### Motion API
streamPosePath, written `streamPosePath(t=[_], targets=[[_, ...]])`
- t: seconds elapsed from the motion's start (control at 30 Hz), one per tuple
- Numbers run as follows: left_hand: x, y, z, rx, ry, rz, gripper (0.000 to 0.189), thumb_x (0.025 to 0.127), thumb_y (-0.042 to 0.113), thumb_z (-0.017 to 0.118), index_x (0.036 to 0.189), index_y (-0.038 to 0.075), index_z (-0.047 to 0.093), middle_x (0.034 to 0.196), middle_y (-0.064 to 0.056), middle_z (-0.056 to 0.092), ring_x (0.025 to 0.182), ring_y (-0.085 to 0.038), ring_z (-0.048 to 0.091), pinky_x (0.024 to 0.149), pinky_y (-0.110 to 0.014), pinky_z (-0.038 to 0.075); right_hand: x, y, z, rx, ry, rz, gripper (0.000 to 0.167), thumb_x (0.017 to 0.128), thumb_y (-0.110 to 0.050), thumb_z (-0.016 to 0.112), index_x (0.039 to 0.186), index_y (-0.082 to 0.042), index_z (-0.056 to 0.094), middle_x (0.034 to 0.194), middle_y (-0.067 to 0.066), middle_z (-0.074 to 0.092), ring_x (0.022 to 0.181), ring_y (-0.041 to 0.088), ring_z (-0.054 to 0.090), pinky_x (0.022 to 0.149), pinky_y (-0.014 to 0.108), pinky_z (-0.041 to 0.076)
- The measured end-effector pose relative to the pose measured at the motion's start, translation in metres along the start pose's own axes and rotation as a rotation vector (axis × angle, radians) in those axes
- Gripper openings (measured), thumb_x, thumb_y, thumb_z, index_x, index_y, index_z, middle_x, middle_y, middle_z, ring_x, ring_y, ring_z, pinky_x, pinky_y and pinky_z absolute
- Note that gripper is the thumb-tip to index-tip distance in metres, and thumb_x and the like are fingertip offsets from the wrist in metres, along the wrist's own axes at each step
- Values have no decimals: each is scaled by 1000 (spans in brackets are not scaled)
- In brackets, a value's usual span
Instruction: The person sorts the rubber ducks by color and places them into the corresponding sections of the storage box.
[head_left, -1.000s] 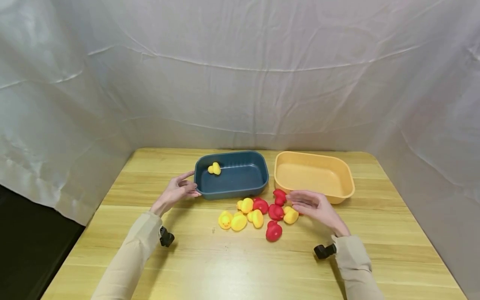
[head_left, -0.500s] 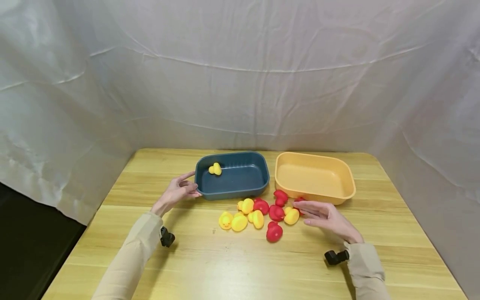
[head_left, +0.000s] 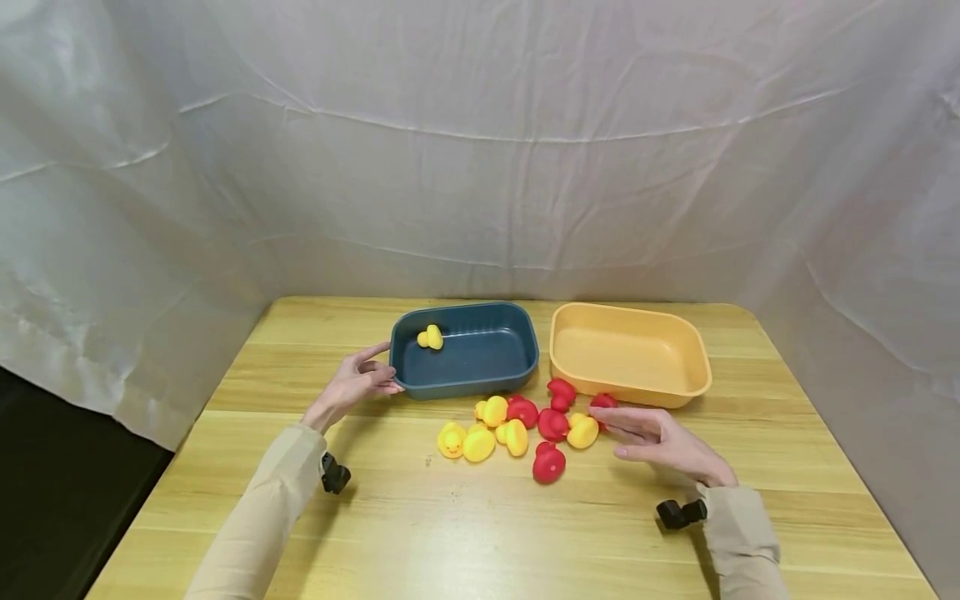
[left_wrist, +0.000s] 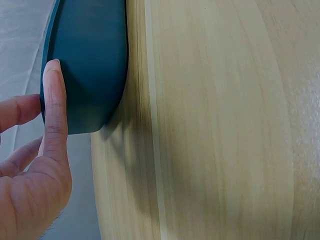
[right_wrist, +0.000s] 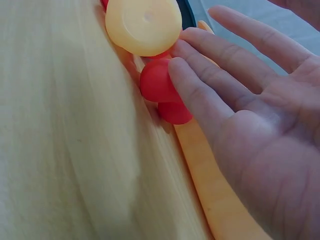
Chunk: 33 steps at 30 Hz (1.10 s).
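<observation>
Fingers of my left hand [head_left: 351,390] touch the left end of the dark blue bin [head_left: 471,390], and they look straight in the left wrist view. A yellow rubber duck [head_left: 430,337] lies inside that bin. My right hand [head_left: 663,442] holds nothing; its extended fingers reach over a red rubber duck [head_left: 603,402] in front of the orange bin [head_left: 630,390]. In the right wrist view the fingertips overlap this red duck. A yellow duck [head_left: 582,432] lies just left of those fingertips.
Several yellow ducks [head_left: 478,444] cluster in front of the blue bin. Several red ducks [head_left: 549,463] lie to their right, one close to the orange bin's near left corner. Pale cloth [head_left: 495,200] hangs behind the wooden table [head_left: 450,533] and at its sides.
My right hand has drawn back to the right and slightly toward me, uncovering the red duck by the orange bin. My left hand and the ducks have stayed in place.
</observation>
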<state>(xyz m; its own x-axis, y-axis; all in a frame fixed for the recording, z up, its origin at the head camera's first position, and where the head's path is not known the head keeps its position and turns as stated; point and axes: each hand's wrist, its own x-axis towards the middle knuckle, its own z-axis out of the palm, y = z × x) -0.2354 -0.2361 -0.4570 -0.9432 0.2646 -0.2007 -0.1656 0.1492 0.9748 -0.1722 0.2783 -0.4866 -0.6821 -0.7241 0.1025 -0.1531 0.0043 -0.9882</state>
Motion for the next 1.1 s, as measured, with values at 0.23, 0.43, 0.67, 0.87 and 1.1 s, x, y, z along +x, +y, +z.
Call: streamPosePath(t=[0.23, 0.43, 0.67, 0.87, 1.1], targets=[[0, 1, 0, 9, -4, 2, 67, 101, 5, 56, 159, 0, 22, 102, -11, 68, 81, -10, 74, 89, -33, 63, -2, -4, -2, -14, -14, 4, 55, 97, 8, 56, 148, 15, 36, 152, 32, 41, 139, 12, 52, 112, 23, 47], [1, 2, 0, 3, -8, -3, 68, 101, 4, 55, 159, 0, 20, 102, -11, 68, 81, -10, 74, 92, -36, 62, -2, -2, -3, -64, -26, 4, 53, 97, 6, 57, 146, 14, 39, 148, 25, 51, 124, 21, 64, 104, 25, 54], [2, 0, 0, 1, -5, -4, 68, 101, 4, 55, 159, 0, 21, 104, -12, 68, 81, -10, 74, 92, -36, 62, 0, 2, 1, -175, 33, 106, 50, 96, -1, 64, 142, 10, 48, 126, 28, 65, 101, 17, 70, 89, 21, 59], [2, -1, 0, -2, -1, -4, 67, 101, 3, 55, 159, 0, 21, 105, -16, 66, 81, -10, 74, 91, -35, 62, 4, 4, 8, -286, 82, 174, 51, 92, -7, 71, 137, 11, 54, 97, 22, 73, 87, 5, 68, 79, 18, 57], [1, -1, 0, -17, 1, -6, 68, 101, 3, 55, 159, 0, 21, 104, -15, 67, 80, -10, 74, 88, -32, 63, 10, 5, 15, -396, 139, 205, 55, 89, -16, 77, 133, 12, 58, 108, 19, 74, 87, 2, 66, 77, 18, 57]])
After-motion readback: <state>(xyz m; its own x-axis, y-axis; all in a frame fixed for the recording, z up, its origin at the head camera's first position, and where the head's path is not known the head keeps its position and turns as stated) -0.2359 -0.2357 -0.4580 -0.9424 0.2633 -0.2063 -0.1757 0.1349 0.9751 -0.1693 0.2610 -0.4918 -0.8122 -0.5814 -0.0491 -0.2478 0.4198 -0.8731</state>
